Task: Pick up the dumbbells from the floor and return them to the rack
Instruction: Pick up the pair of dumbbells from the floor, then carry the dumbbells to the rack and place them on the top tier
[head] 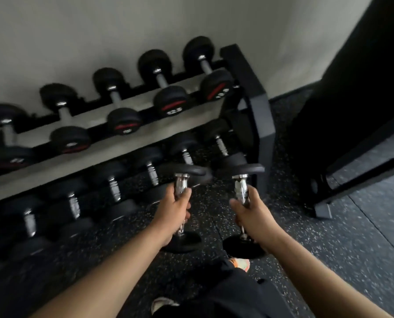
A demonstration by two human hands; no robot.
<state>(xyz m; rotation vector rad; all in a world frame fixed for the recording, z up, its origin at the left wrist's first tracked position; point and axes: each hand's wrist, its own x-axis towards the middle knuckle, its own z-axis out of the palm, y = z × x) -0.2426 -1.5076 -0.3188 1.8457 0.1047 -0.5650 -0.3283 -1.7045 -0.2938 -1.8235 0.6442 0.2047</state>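
Note:
I hold two small dumbbells with chrome handles and black round heads, one in each fist, both above the floor. My left hand (176,208) grips the handle of the left dumbbell (181,172). My right hand (248,211) grips the handle of the right dumbbell (242,185). Both dumbbells point away from me, their far heads close to the right end of the lower shelf of the black dumbbell rack (244,72). The rack stands against the wall and holds several dumbbells on each of its two tiers.
Black speckled rubber flooring (329,237) runs under everything. A large dark machine frame (352,134) stands at the right, its foot near the rack's end. My legs in dark trousers and light shoes (240,263) show below my arms.

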